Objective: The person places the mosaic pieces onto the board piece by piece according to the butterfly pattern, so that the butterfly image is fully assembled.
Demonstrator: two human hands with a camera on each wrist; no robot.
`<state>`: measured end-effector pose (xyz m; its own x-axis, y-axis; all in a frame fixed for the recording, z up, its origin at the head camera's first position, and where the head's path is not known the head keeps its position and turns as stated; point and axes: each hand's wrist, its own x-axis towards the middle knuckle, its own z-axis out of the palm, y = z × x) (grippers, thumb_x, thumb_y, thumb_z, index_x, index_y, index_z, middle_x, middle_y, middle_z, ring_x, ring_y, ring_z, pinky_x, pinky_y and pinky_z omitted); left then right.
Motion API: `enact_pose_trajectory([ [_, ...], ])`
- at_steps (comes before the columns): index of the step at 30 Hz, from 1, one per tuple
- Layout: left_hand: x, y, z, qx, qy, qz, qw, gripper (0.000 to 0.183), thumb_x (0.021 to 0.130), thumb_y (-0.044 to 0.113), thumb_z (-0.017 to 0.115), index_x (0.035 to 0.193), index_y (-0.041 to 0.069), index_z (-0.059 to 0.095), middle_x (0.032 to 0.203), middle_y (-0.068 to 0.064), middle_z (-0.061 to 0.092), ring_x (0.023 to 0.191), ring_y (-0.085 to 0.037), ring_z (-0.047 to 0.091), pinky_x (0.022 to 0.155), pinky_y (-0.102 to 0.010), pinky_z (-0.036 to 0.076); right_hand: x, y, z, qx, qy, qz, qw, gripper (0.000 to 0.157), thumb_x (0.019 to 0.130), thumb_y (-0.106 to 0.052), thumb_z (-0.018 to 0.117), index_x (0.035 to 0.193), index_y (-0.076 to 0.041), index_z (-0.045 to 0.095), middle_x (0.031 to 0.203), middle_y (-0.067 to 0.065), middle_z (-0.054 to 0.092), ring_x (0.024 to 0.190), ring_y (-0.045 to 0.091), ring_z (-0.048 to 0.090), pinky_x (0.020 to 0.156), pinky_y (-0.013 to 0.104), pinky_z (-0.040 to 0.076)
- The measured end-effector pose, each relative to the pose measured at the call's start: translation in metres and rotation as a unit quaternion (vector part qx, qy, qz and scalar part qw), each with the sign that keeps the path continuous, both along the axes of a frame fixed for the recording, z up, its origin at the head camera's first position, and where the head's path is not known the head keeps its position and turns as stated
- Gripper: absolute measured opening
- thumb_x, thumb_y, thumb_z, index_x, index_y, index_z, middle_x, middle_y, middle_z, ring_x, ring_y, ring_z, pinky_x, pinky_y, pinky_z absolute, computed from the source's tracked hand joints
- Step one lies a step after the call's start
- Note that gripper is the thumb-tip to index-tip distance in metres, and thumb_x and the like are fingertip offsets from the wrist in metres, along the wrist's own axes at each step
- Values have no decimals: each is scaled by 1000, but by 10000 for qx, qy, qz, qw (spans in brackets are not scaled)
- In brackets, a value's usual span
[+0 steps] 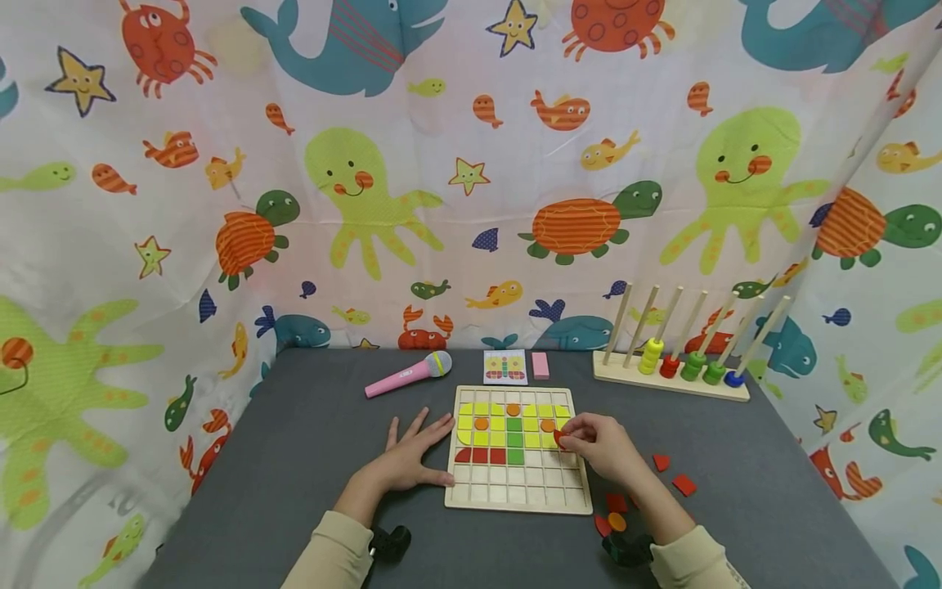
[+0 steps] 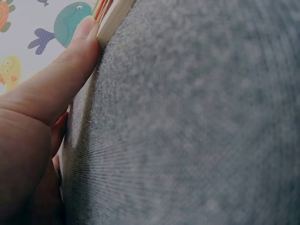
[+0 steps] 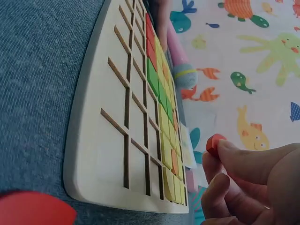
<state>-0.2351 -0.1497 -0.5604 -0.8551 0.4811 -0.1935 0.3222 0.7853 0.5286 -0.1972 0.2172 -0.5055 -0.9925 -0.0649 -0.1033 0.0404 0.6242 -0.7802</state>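
A wooden grid board (image 1: 515, 495) lies on the dark cloth, its lower cells bare. Yellow tiles (image 1: 498, 423), green tiles (image 1: 514, 439), orange discs (image 1: 482, 424) and a row of red tiles (image 1: 480, 456) sit in its upper cells. With fingers spread, my left hand (image 1: 401, 462) touches the board's left edge; in the left wrist view the thumb (image 2: 77, 61) presses against its side. My right hand (image 1: 607, 448) pinches a red tile (image 3: 214, 144) between thumb and finger, over the board's right side. The tile's full outline is partly hidden by the fingers.
Loose red pieces (image 1: 684, 485) and an orange disc (image 1: 616, 522) lie right of the board, near the right wrist. Behind the board are a pink toy microphone (image 1: 401, 379), a pattern card (image 1: 504, 367), a pink block (image 1: 540, 366) and a peg stand with rings (image 1: 684, 386).
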Motion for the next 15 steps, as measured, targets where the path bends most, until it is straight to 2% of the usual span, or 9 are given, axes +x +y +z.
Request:
enact_pose_trajectory([
  [5, 0, 1, -1, 10, -46, 33, 10000, 108, 73, 72, 74, 161, 36, 23, 169, 12, 19, 158, -31, -5, 114, -69, -19, 1, 11, -4, 478, 45, -181, 9987, 12, 93, -15, 74, 103, -9, 75, 86, 2, 70, 74, 17, 57, 62, 29, 48],
  [10, -2, 0, -1, -49, -57, 35, 10000, 108, 73, 73, 74, 161, 37, 22, 168, 14, 18, 158, -29, -6, 114, -69, -19, 8, 44, -11, 1372, -39, -371, 9898, 16, 93, -20, 74, 105, -10, 75, 84, 1, 70, 71, 17, 56, 61, 31, 45],
  [15, -2, 0, -2, -18, -93, 36, 9999, 109, 73, 72, 74, 161, 36, 22, 169, 12, 19, 158, -31, -5, 114, -69, -20, 14, 79, -10, 1705, -152, -450, 9842, 26, 92, -23, 75, 111, -6, 73, 84, 2, 71, 70, 16, 58, 61, 34, 46],
])
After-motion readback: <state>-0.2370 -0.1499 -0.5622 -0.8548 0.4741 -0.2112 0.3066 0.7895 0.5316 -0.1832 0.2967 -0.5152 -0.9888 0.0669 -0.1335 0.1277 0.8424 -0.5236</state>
